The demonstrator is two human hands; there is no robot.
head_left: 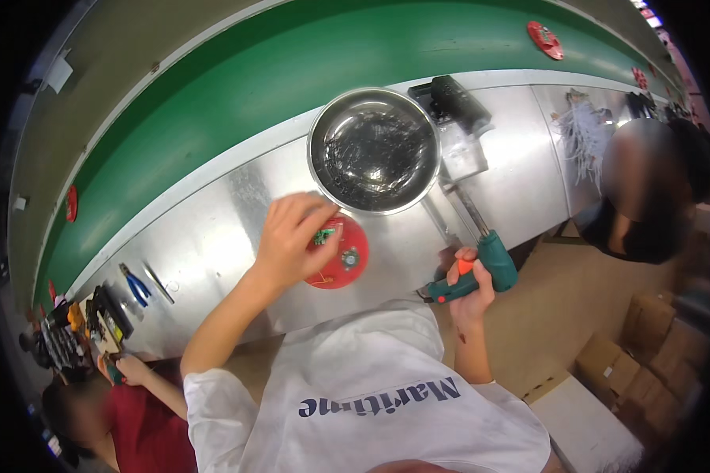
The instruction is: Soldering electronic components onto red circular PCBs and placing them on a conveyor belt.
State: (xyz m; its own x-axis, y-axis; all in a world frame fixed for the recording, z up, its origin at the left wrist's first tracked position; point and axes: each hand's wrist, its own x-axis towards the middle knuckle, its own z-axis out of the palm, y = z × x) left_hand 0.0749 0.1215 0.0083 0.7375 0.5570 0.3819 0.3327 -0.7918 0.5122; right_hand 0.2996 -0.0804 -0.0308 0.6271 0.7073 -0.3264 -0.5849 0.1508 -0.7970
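Note:
My left hand (290, 238) is over the red round disc (345, 268), close to the near rim of a metal bowl (320, 185). Its fingers are bent together, and whatever they pinch is too small or hidden to make out. The disc lies on the metal bench and carries a small green circuit board (323, 236), partly covered by my fingers, and a round metallic part (350, 258). Small dark pieces (379, 150), too fine to name, lie in the bowl. My right hand (472, 288) grips a green power screwdriver (495, 260), its long shaft pointing away over the bench.
Black boxes (461, 102) stand right of the bowl. Blue-handled pliers (136, 286) lie left on the bench (213, 236). A co-worker in red (150, 426) sits at the left, another person (639, 189) at the right. Cardboard boxes (607, 363) are on the floor, lower right.

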